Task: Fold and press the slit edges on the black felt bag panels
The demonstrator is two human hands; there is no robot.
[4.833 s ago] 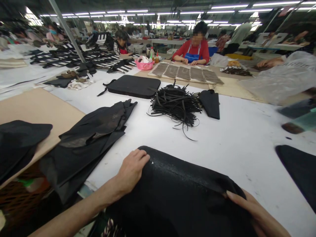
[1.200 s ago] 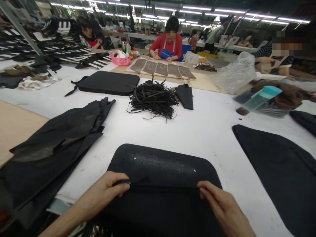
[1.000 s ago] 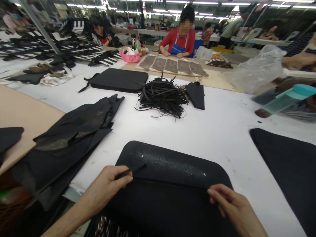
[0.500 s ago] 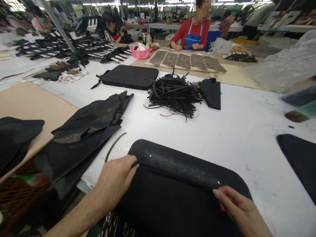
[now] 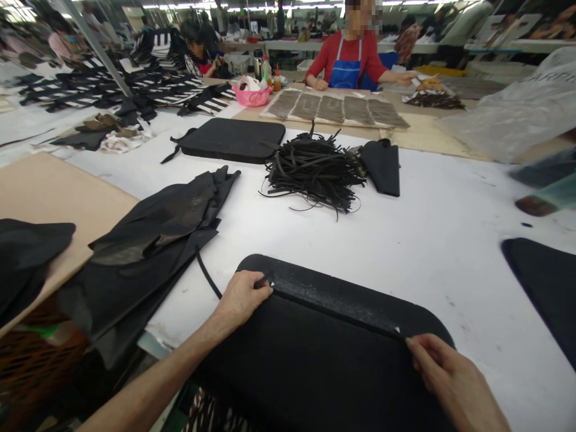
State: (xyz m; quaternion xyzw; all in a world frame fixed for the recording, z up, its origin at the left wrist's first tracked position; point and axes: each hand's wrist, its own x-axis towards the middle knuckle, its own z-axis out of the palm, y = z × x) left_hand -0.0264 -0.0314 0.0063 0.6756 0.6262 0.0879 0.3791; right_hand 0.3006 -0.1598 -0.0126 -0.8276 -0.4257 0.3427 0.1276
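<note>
There goes the strip's (image 5: pixel 207 274) tail, now swung left toward the dark cloth (image 5: pixel 153 225)! Your left hand (image 5: pixel 243 295) has slid up beside one white mark (image 5: pixel 272 284), pinching the strip. The pad (image 5: pixel 315 360) lies between your hands at the table's (image 5: pixel 382 240) near edge, crease straighter, so apparently tauter. Your right hand (image 5: pixel 456 378) pinches the pad's crease near the other mark (image 5: pixel 398 330).

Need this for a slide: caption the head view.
Left hand pinches a black strip; right hand at a black panel.
</note>
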